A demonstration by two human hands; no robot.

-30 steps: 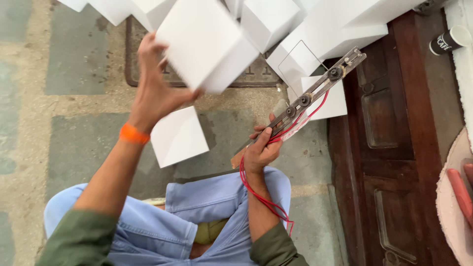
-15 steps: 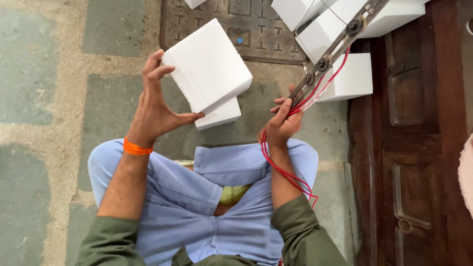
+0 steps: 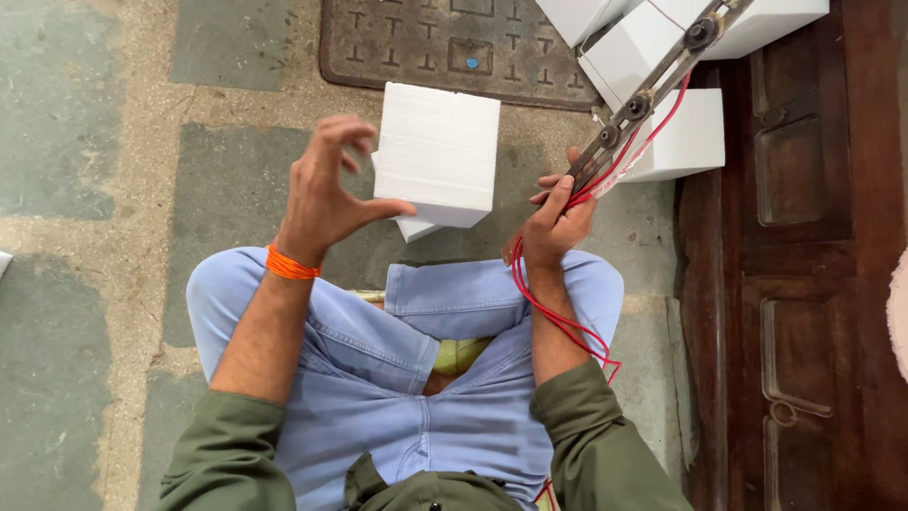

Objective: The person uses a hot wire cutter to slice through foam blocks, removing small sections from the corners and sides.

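Seated cross-legged on the floor (image 3: 104, 189), the person closes the right hand (image 3: 553, 222) around a metal bar tool (image 3: 643, 99) trailing red wire (image 3: 553, 312). The left hand (image 3: 326, 194), its grip open with fingers spread, touches only the thumb to a white foam block (image 3: 440, 151) above the knees. More foam blocks (image 3: 676, 132) lie beyond, beside the wooden door (image 3: 804, 255).
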